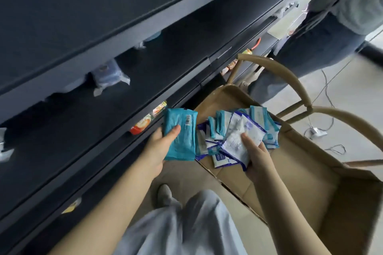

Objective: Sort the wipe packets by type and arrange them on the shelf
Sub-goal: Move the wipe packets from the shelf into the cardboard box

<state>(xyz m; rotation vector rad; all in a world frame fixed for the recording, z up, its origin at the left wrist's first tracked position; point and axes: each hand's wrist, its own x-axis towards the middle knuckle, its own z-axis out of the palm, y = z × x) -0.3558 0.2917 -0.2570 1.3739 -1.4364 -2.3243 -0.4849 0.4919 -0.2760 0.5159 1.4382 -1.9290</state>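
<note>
As I look down, trousers (186, 230): pale grey, nearest to me, both my bare forearms reaching out above them.
Left hand (159, 147): gripping a teal packet, thumb laid across its face, fingers hidden underneath.
Teal packet (182, 136): soft, crinkled wrapper with a white barcode (187, 120) near its far end. Its long axis runs away from me, leaning slightly right. I hold it above the gap between shelf edge and box.
Right hand (257, 155): holding a white packet, thumb pressed on top, fingers curled below.
White packet (240, 141): white with dark blue edges and small print too blurred to read, turned skew, one corner pointing away from me, held just over the pile.
Pile (219, 128): teal-and-white and blue-edged packets, jumbled and overlapping at the far end of the box.
Cardboard box (300, 172): brown, open-topped, to my right.
Shelf (83, 126): dark tiers to my left, a few clear-wrapped packs (109, 76) on one.
Second person (310, 51): standing beyond the box, in jeans.
</note>
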